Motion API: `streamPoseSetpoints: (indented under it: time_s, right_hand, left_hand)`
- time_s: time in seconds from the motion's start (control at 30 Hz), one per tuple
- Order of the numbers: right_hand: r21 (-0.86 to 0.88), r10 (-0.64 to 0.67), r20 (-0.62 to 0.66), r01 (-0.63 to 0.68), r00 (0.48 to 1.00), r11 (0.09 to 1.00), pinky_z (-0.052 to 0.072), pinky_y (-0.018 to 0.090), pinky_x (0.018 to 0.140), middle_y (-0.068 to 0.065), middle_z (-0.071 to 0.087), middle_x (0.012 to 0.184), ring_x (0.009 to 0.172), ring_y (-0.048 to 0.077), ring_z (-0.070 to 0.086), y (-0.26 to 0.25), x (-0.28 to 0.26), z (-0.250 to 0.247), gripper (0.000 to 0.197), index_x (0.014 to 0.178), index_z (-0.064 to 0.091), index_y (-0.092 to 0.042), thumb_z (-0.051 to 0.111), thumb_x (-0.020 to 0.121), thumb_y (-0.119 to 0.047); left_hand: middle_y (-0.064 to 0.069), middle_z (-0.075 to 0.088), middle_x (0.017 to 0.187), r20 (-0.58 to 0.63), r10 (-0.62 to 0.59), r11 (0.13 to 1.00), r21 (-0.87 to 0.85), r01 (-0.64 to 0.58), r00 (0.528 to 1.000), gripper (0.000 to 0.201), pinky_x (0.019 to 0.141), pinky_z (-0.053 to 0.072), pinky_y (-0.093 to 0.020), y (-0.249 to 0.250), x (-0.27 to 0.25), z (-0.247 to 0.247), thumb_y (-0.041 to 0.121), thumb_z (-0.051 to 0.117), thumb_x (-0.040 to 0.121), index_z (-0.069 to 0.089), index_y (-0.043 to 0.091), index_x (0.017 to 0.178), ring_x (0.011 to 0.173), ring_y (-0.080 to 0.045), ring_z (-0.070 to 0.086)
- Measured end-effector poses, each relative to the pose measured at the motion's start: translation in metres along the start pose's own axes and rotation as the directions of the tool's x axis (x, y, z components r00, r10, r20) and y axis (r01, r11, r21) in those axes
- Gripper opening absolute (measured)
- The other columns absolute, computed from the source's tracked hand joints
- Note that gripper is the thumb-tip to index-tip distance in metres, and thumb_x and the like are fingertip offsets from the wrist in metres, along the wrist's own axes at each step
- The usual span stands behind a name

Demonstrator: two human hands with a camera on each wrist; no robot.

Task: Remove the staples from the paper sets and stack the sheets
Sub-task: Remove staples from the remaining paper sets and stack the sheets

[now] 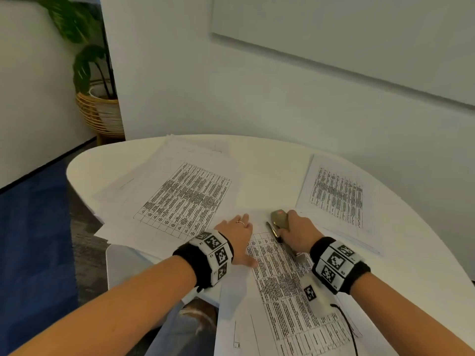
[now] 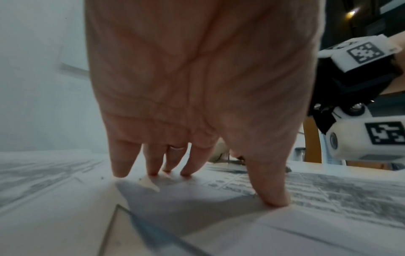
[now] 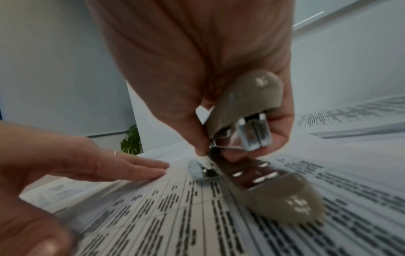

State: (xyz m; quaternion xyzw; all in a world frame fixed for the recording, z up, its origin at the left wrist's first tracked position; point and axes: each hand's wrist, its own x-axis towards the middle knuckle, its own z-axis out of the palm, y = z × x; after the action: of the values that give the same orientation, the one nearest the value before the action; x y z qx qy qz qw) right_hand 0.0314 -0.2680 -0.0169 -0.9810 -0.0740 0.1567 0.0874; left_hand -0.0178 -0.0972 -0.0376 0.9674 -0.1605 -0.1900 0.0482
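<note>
A printed paper set point(image 1: 282, 291) lies on the white table point(image 1: 270, 155) in front of me. My left hand point(image 1: 240, 232) rests flat on its top left part, fingers straight and spread point(image 2: 186, 166). My right hand point(image 1: 298, 228) grips a taupe stapler point(image 1: 279, 219), which stands open on the sheet. In the right wrist view the stapler's base point(image 3: 274, 195) lies on the print, and its metal tip point(image 3: 197, 170) sits at the paper's top edge, near my left fingertips point(image 3: 153, 168). No staple can be made out.
Loose printed sheets point(image 1: 185, 194) lie spread across the table's left half. Another paper set point(image 1: 336, 194) sits at the right. A potted plant in a wicker basket point(image 1: 100, 111) stands on the floor at the back left, and a white chair point(image 1: 123, 263) is below my left arm.
</note>
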Motion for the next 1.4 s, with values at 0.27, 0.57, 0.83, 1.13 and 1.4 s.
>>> streamPoseSetpoints:
  time_s: [0.27, 0.57, 0.83, 1.13, 1.4]
  right_hand:
    - [-0.150, -0.074, -0.067, 0.064, 0.995, 0.987, 0.047, 0.037, 0.085, 0.012, 0.052, 0.116, 0.102, 0.028, 0.056, -0.016, 0.003, 0.012, 0.032, 0.124, 0.044, -0.013, 0.049, 0.094, -0.024]
    - [-0.275, -0.094, -0.045, 0.078, 0.995, 0.958, 0.049, 0.040, 0.088, 0.008, 0.052, 0.114, 0.101, 0.027, 0.058, -0.020, 0.004, 0.001, 0.033, 0.123, 0.047, -0.016, 0.052, 0.091, -0.017]
    - [-0.288, -0.044, -0.076, 0.020, 0.996, 0.958, 0.046, 0.034, 0.082, 0.011, 0.056, 0.117, 0.105, 0.027, 0.057, -0.037, -0.009, 0.016, 0.028, 0.121, 0.044, -0.005, 0.043, 0.096, -0.018]
    - [-0.310, -0.110, -0.122, 0.067, 0.986, 0.948, 0.042, 0.034, 0.074, 0.006, 0.059, 0.114, 0.100, 0.025, 0.057, -0.030, 0.010, 0.015, 0.034, 0.122, 0.039, -0.015, 0.041, 0.097, -0.038]
    - [-0.103, 0.077, -0.180, -0.097, 0.981, 0.990, 0.039, 0.031, 0.072, 0.009, 0.061, 0.109, 0.097, 0.027, 0.059, -0.040, 0.012, 0.026, 0.037, 0.111, 0.048, -0.007, 0.041, 0.097, -0.041]
  left_hand:
    - [-0.007, -0.017, 0.158, 0.051, -0.006, 1.000, -0.029, 0.008, 0.999, 0.114, 0.117, 0.015, -0.047, -0.001, -0.007, 0.007, 0.070, 0.056, 0.077, -0.005, 0.008, 0.152, 0.147, -0.024, -0.008]
    - [-0.009, -0.018, 0.158, 0.091, -0.010, 1.000, -0.001, 0.011, 0.996, 0.119, 0.118, 0.012, -0.049, 0.000, -0.006, 0.004, 0.069, 0.060, 0.075, -0.009, 0.008, 0.151, 0.147, -0.027, -0.009]
    - [-0.008, -0.016, 0.158, 0.077, -0.016, 1.000, 0.001, 0.016, 0.997, 0.120, 0.118, 0.015, -0.049, 0.000, -0.005, 0.007, 0.069, 0.061, 0.075, -0.008, 0.008, 0.151, 0.147, -0.028, -0.008]
    - [-0.009, -0.015, 0.159, 0.084, -0.019, 1.000, 0.002, 0.019, 0.996, 0.118, 0.116, 0.016, -0.049, 0.003, -0.004, 0.005, 0.066, 0.062, 0.076, -0.007, 0.007, 0.151, 0.147, -0.030, -0.007]
    - [-0.010, -0.016, 0.158, 0.083, -0.042, 0.999, 0.004, 0.042, 0.996, 0.118, 0.117, 0.013, -0.050, 0.002, -0.001, 0.008, 0.065, 0.062, 0.077, -0.009, 0.006, 0.151, 0.146, -0.030, -0.007]
